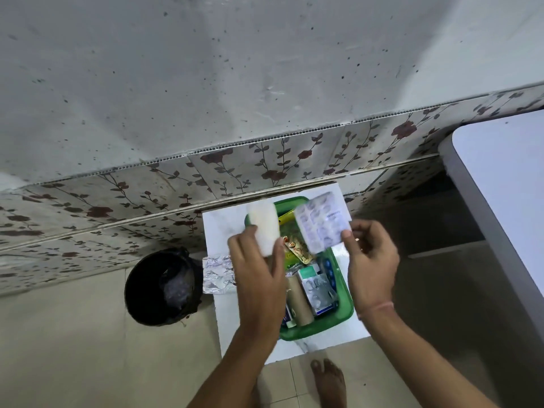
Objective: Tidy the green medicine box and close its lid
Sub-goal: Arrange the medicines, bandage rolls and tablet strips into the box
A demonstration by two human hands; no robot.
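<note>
The green medicine box (343, 301) stands open on a small white table (223, 228), filled with blister strips, small cartons and a brown cardboard roll (300, 301). My left hand (259, 278) hovers over the box's left side and grips a white rectangular pad (265, 228). Above the box's right side, my right hand (371, 266) pinches a silvery blister strip (321, 225) by its lower edge. No lid can be made out in this view.
A crumpled foil strip (217, 272) lies on the table's left edge. A black bin (162, 287) with a liner stands on the floor to the left. A flowered tile wall (265, 163) runs behind. A white surface (506, 187) juts in at right. A bare foot (329, 381) is below.
</note>
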